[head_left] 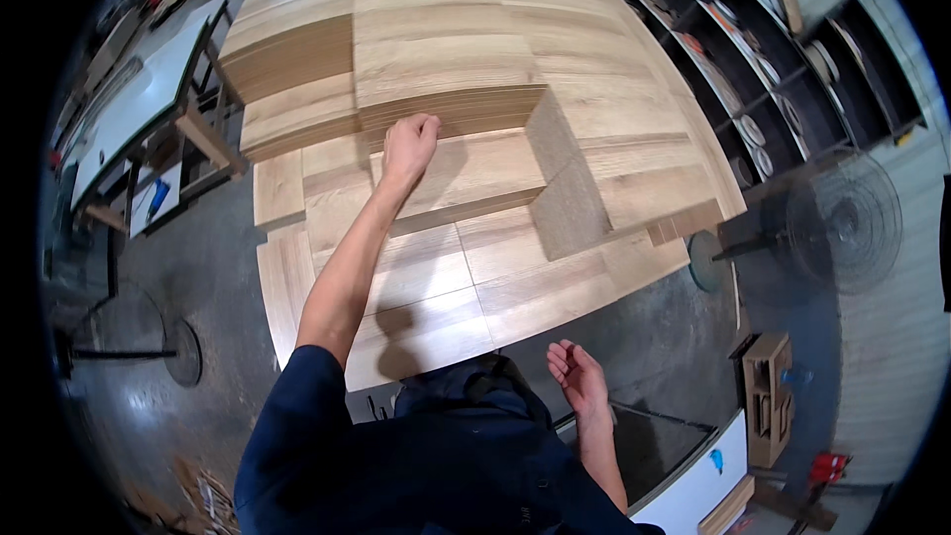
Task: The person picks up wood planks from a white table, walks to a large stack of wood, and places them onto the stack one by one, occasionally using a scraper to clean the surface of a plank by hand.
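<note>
Navy shirt (426,476) closest, right up against the near edge of a big pile (446,59) of wood-look boards. Right hand (580,378) hangs just off that near edge, fingers loosely half-curled, nothing visible in them. Left arm reaches over the pile to its middle, where the left hand (411,146) is curled up by the layered edges of a taller stack; can't tell if those fingers are pinching anything. Top board (471,168) of the lower step lies flat in the pile's middle, just beside that hand. My guess: it's the sorting-or-squaring-up step, and the next move calls for a proper grip on one edge, probably with the right hand helping. White bench (149,89) left of the pile, fan (847,218) to its right, dark shelves (733,40) beyond its far right side.
</note>
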The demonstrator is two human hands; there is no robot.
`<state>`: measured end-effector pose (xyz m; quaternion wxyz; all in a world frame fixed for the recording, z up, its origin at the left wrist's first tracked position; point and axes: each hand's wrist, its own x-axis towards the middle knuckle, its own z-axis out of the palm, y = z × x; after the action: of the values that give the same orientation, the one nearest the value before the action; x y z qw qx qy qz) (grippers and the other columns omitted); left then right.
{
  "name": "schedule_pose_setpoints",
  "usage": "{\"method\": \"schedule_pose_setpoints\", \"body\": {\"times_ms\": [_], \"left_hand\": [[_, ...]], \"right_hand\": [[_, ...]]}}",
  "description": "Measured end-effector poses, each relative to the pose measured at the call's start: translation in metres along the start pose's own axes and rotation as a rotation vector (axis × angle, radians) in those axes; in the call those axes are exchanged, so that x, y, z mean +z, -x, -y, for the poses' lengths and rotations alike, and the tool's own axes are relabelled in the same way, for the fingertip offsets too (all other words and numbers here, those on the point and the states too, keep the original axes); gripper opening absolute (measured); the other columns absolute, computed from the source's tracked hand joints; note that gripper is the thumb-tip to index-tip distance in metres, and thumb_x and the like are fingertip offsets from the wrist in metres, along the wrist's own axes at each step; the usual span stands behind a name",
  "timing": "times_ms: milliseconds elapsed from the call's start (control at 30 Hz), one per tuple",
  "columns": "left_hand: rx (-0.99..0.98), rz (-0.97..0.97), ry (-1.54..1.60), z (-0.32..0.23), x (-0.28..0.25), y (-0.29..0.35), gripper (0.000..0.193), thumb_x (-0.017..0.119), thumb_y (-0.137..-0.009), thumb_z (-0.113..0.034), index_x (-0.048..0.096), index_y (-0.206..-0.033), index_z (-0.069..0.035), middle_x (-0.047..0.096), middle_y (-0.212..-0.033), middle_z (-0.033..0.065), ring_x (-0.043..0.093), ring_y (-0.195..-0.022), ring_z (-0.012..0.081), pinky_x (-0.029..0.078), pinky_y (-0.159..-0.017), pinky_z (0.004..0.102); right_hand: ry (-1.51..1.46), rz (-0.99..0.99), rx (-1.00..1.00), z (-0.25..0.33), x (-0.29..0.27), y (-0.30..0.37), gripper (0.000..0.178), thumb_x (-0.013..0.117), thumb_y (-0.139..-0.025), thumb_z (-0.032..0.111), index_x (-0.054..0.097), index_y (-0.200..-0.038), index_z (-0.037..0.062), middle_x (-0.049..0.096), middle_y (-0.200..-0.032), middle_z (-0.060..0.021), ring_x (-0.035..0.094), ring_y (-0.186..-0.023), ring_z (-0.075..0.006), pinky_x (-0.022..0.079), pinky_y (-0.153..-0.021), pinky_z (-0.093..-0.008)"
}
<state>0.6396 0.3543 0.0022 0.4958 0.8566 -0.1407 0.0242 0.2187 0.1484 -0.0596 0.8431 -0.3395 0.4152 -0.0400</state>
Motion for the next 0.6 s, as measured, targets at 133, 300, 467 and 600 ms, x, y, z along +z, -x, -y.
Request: {"method": "schedule_pose_setpoints", "body": {"times_ms": [133, 300, 467, 600], "left_hand": [[0.155, 0.300, 0.050, -0.010, 0.043, 0.011, 0.027, 0.054, -0.089, -0.020, 0.065, -0.099, 0.003, 0.066, -0.081, 0.0129, 0.060, -0.073, 0.0188, 0.047, -0.068, 0.0316], [0.154, 0.258, 0.138, -0.040, 0.069, -0.023, 0.027, 0.055, -0.089, -0.020, 0.065, -0.103, 0.001, 0.068, -0.084, 0.0131, 0.062, -0.076, 0.0183, 0.049, -0.071, 0.0302], [0.327, 0.231, 0.093, -0.056, 0.097, -0.024, 0.026, 0.056, -0.088, -0.021, 0.067, -0.099, 0.000, 0.068, -0.079, 0.0159, 0.067, -0.074, 0.0208, 0.052, -0.068, 0.0316], [0.365, 0.258, 0.048, -0.063, 0.107, -0.041, 0.023, 0.054, -0.089, -0.016, 0.067, -0.098, 0.000, 0.066, -0.072, 0.0138, 0.065, -0.066, 0.0167, 0.051, -0.064, 0.0294]], "right_hand": [[-0.103, -0.114, -0.003, -0.014, -0.035, 0.011, 0.028, 0.046, -0.097, 0.021, 0.053, -0.113, -0.0006, 0.064, -0.105, -0.0156, 0.065, -0.090, -0.0243, 0.053, -0.077, -0.0344], [-0.115, -0.184, -0.004, -0.033, -0.050, 0.027, 0.028, 0.046, -0.097, 0.022, 0.053, -0.113, 0.0002, 0.064, -0.105, -0.0148, 0.064, -0.091, -0.0236, 0.052, -0.079, -0.0341], [-0.189, -0.273, -0.009, -0.052, -0.070, 0.044, 0.027, 0.046, -0.097, 0.022, 0.054, -0.112, 0.0015, 0.064, -0.105, -0.0142, 0.064, -0.092, -0.0237, 0.052, -0.080, -0.0346], [-0.222, -0.251, -0.018, -0.067, -0.086, 0.049, 0.029, 0.048, -0.096, 0.025, 0.054, -0.112, 0.0019, 0.064, -0.106, -0.0134, 0.063, -0.093, -0.0243, 0.051, -0.081, -0.0359]]}}
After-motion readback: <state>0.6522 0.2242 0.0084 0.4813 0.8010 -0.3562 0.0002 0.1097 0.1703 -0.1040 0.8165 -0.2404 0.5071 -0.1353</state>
